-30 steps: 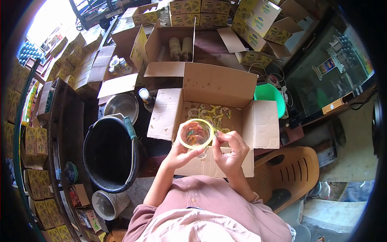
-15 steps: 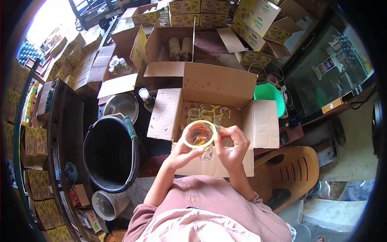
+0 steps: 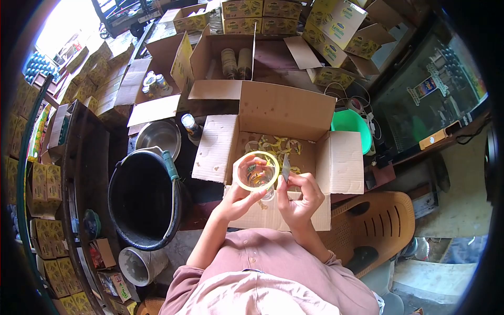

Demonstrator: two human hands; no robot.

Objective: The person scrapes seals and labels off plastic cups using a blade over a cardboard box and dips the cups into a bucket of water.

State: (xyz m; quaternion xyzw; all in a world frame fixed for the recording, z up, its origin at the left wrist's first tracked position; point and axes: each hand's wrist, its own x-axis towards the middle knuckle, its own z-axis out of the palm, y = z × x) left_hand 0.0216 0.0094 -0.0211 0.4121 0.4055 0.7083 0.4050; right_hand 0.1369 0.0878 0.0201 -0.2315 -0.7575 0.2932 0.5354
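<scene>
My left hand [image 3: 234, 200] is wrapped round a clear cup [image 3: 258, 178] with a yellow rim [image 3: 274, 161] and coloured print on its wall. The cup's open mouth faces up toward me. Just right of it, my right hand [image 3: 301, 202] pinches a small flat grey blade [image 3: 286, 167] between thumb and fingers, its tip pointing up. Both hands are over the near side of an open cardboard box [image 3: 286, 107]. Curled yellow strips [image 3: 290, 145] lie on the floor of that box.
On the left are a black bucket [image 3: 142, 202], a metal bowl [image 3: 159, 137] and a can [image 3: 190, 124]. A green basin [image 3: 350, 127] is right of the box, above a brown plastic chair [image 3: 379, 226]. More cartons [image 3: 241, 25] are stacked at the back.
The cup dipped slightly and rose again in my left hand. The blade in my right hand, upright beside the rim half a second ago, now leans a little and sits lower.
</scene>
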